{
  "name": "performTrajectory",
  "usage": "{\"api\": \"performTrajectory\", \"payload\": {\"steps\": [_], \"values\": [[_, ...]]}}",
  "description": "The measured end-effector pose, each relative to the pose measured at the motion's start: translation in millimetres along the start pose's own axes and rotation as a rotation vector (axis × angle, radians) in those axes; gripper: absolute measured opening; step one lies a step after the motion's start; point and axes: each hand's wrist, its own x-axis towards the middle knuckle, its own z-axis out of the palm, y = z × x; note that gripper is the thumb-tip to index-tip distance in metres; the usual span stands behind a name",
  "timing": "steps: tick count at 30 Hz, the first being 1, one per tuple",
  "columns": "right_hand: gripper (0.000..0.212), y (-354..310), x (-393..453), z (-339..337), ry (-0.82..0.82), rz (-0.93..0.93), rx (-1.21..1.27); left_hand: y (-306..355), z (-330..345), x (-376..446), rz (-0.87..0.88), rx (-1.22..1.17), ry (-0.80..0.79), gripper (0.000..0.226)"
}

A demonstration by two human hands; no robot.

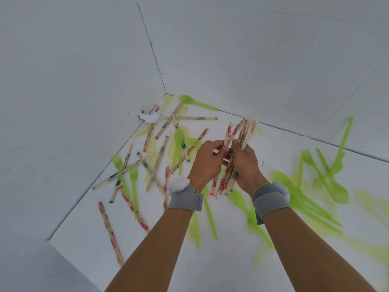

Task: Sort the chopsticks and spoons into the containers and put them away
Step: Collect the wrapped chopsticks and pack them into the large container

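My right hand [247, 165] grips a bundle of red-printed wrapped chopsticks [242, 131], held upright above the white surface. My left hand [207, 163] pinches one chopstick of that bundle near its upper part. More wrapped chopsticks, some with green print [162, 148] and some with red print [110, 230], lie scattered to the left. Green plastic spoons [179, 144] lie among them, one spoon [195, 103] near the far wall. No container shows in this view.
White walls meet in a corner [165, 92] behind the scatter. A small white lump [151, 117] sits at the wall's foot. Green plastic forks and spoons [322, 180] pile up at the right, with blurred green streaks around them. Both wrists wear grey bands.
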Motion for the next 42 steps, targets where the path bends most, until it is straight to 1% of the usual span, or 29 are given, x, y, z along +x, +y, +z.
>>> {"api": "performTrajectory", "payload": {"steps": [2, 5, 8, 11, 14, 17, 18, 20, 22, 24, 27, 29, 31, 33, 35, 37, 39, 42], "values": [[0.029, 3, -3, 3, -0.001, 0.020, 0.035, -5, 2, -7, -0.019, -0.053, 0.028, 0.021], [0.031, 8, -5, 7, 0.012, 0.055, 0.076, -11, 7, -11, -0.105, -0.077, 0.160, 0.025], [0.027, 10, -4, 11, 0.048, 0.065, 0.081, -13, 11, -14, -0.162, -0.117, 0.308, 0.012], [0.024, 11, -2, 14, 0.048, 0.066, 0.082, -14, 14, -16, -0.177, -0.140, 0.358, 0.007], [0.024, 11, -2, 16, 0.013, 0.079, 0.121, -13, 17, -18, -0.192, -0.154, 0.366, 0.010], [0.024, 11, 1, 17, 0.002, 0.084, 0.125, -15, 15, -18, -0.199, -0.040, 0.378, 0.014], [0.024, 11, 2, 17, 0.007, 0.083, 0.110, -15, 13, -18, -0.190, -0.020, 0.351, 0.015], [0.022, 10, 5, 16, 0.024, 0.078, 0.094, -16, 7, -16, -0.151, -0.017, 0.243, 0.016], [0.020, 8, 8, 15, 0.038, 0.063, 0.093, -15, 0, -14, -0.104, -0.008, 0.158, 0.022], [0.019, 6, 12, 16, 0.040, 0.040, 0.084, -16, -8, -6, -0.086, 0.025, 0.183, 0.024], [0.017, 3, 19, 17, 0.049, 0.002, 0.067, -27, -21, 22, -0.088, 0.162, 0.318, 0.015], [0.012, 1, 23, 16, 0.064, -0.006, 0.057, -37, -29, 47, -0.060, 0.315, 0.358, 0.015], [0.009, -1, 26, 14, 0.060, 0.002, 0.056, -46, -37, 69, -0.068, 0.533, 0.313, 0.020], [0.008, -3, 28, 12, 0.049, 0.024, 0.075, -53, -41, 86, -0.114, 0.754, 0.215, 0.027], [0.009, -4, 29, 10, 0.043, 0.037, 0.083, -58, -43, 95, -0.136, 0.905, 0.133, 0.029], [0.011, -4, 29, 8, 0.035, 0.036, 0.068, -62, -40, 98, -0.126, 0.994, 0.117, 0.027], [0.011, -4, 29, 7, 0.030, 0.038, 0.045, -62, -36, 98, -0.129, 1.032, 0.145, 0.023], [0.011, -5, 28, 6, 0.027, 0.030, 0.002, -52, -32, 97, -0.120, 0.961, 0.173, 0.019]]}}
